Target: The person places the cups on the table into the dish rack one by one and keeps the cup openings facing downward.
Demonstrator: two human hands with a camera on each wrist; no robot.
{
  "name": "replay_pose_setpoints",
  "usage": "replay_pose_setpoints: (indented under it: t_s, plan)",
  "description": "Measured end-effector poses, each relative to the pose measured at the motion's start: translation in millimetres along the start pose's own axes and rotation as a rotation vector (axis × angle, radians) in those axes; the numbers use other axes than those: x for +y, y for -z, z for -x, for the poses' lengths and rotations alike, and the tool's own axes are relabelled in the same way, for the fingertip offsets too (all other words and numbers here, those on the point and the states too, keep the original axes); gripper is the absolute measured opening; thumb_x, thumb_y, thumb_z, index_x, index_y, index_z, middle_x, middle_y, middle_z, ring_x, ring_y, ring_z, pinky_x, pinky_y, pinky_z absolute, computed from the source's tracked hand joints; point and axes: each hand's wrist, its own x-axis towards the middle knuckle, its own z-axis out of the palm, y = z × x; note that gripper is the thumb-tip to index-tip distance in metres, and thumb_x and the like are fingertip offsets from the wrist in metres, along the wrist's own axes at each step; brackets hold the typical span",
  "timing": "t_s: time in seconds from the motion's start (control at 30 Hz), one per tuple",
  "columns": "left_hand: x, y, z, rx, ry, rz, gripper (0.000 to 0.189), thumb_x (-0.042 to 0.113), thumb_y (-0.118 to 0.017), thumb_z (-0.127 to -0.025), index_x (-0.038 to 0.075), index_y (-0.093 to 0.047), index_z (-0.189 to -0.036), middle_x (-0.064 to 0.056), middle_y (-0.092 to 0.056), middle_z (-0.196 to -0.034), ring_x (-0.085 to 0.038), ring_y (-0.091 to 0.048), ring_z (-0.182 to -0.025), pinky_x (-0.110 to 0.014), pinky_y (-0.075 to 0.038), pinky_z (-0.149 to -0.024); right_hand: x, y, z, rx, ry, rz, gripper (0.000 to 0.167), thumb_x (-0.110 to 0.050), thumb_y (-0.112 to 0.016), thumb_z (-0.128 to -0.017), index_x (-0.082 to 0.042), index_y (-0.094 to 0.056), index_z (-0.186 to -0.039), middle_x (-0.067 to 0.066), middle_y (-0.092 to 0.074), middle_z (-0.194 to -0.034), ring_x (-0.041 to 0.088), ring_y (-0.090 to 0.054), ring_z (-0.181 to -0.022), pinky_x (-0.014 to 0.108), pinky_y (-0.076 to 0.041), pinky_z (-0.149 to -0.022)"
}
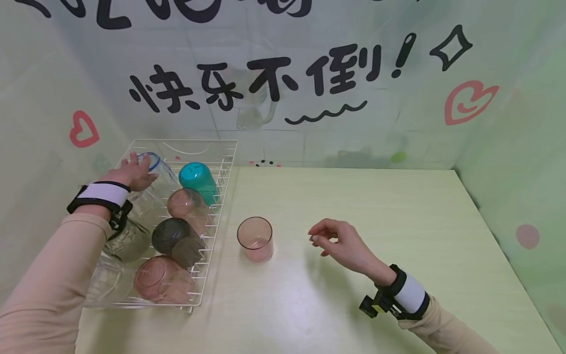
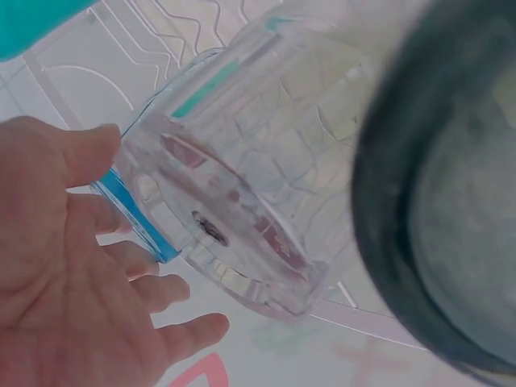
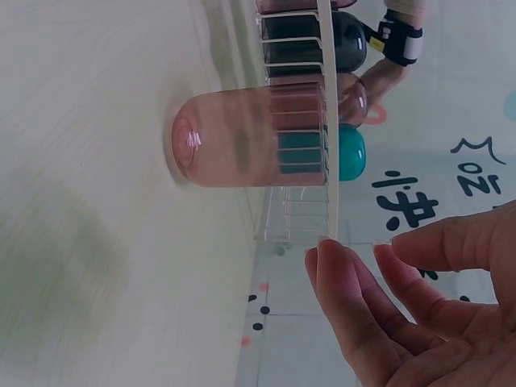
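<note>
In the head view my left hand [image 1: 132, 173] is at the far left of a white wire rack [image 1: 225, 196], beside a clear glass with a blue rim [image 1: 162, 172]. The left wrist view shows its fingers spread, with the thumb and some fingertips at the blue edge [image 2: 133, 210]; whether they touch it I cannot tell. My right hand [image 1: 340, 244] hovers over the table, fingers loosely bent and holding nothing. Left of it, a pink transparent glass [image 1: 256, 246] stands upright on the table, mouth up.
The rack also holds a teal cup [image 1: 198, 179], a pink glass [image 1: 182, 202], a dark grey glass [image 1: 171, 237], another pink glass [image 1: 155, 279] and clear glasses [image 1: 130, 242]. The pale table [image 1: 398, 211] meets a printed curtain [image 1: 265, 44] behind.
</note>
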Motion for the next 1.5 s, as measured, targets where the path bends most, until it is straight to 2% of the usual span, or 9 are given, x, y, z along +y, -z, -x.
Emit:
replay_pose_setpoints:
  t_s: [0.3, 0.5, 0.6, 0.77, 0.9, 1.17, 1.5]
  plan:
    - [1.1, 2.3, 5.5, 0.011, -0.014, 0.034, 0.07, 0.023, -0.034, -0.101, -0.015, 0.007, -0.142, -0.048, 0.017, -0.139, -0.065, 0.01, -0.128, -0.074, -0.008, -0.102, 0, 0, 0.5, 0.002, 0.003, 0.002, 0.014, -0.004, -0.056, -0.092, -0.001, -0.064, -0.104, 0.018, -0.066, -0.103, 0.02, -0.065, -0.085, 0.025, -0.056, -0.064]
    - [-1.7, 4.5, 5.8, 0.061, -0.014, 0.064, 0.074, 0.026, -0.037, -0.1, -0.012, 0.009, -0.143, -0.049, 0.015, -0.138, -0.067, 0.007, -0.127, -0.075, -0.008, -0.1, 0, -1, 0.1, 0.001, 0.019, 0.009, 0.014, -0.003, -0.056, -0.092, 0.0, -0.064, -0.103, 0.02, -0.066, -0.102, 0.016, -0.065, -0.083, 0.026, -0.056, -0.064]
    - [-3.0, 7.5, 6.4, 0.137, -0.03, 0.053, 0.076, 0.027, -0.042, -0.099, -0.012, 0.005, -0.144, -0.049, 0.009, -0.14, -0.065, 0.002, -0.128, -0.075, -0.01, -0.1, 0, -1, 0.0, 0.006, 0.018, 0.016, 0.014, -0.003, -0.056, -0.092, 0.0, -0.064, -0.103, 0.018, -0.067, -0.101, 0.015, -0.065, -0.082, 0.026, -0.056, -0.063]
    - [-1.0, 13.5, 7.9, 0.343, -0.064, 0.04, 0.072, 0.026, -0.05, -0.095, -0.012, -0.013, -0.143, -0.045, -0.01, -0.141, -0.061, -0.015, -0.127, -0.075, -0.015, -0.098, 0, 0, -0.8, 0.008, 0.005, 0.016, 0.014, -0.004, -0.057, -0.092, -0.001, -0.064, -0.103, 0.015, -0.067, -0.101, 0.018, -0.065, -0.083, 0.025, -0.055, -0.064]
    - [2.0, 19.5, 10.6, 0.46, -0.085, 0.051, 0.067, 0.026, -0.052, -0.093, -0.01, -0.022, -0.142, -0.041, -0.017, -0.141, -0.059, -0.021, -0.125, -0.074, -0.015, -0.098, -1, 0, -1.3, 0.007, 0.009, 0.012, 0.014, -0.004, -0.056, -0.092, -0.001, -0.064, -0.103, 0.017, -0.067, -0.102, 0.02, -0.065, -0.084, 0.025, -0.055, -0.063]
    - [7.2, 29.1, 19.3, 0.606, -0.117, 0.068, 0.061, 0.024, -0.05, -0.093, -0.008, -0.029, -0.14, -0.037, -0.023, -0.142, -0.054, -0.023, -0.128, -0.07, -0.012, -0.101, -2, 1, -3.8, 0.014, 0.013, 0.011, 0.014, -0.002, -0.056, -0.092, -0.001, -0.064, -0.103, 0.019, -0.066, -0.102, 0.02, -0.065, -0.083, 0.026, -0.055, -0.063]
    - [20.3, 33.0, 33.3, 0.722, -0.171, 0.062, 0.055, 0.02, -0.052, -0.092, -0.007, -0.036, -0.137, -0.035, -0.031, -0.139, -0.05, -0.028, -0.128, -0.069, -0.016, -0.099, -7, -1, -8.4, 0.017, 0.028, -0.002, 0.014, -0.003, -0.057, -0.091, 0.001, -0.064, -0.103, 0.017, -0.067, -0.101, 0.019, -0.066, -0.084, 0.027, -0.056, -0.064]
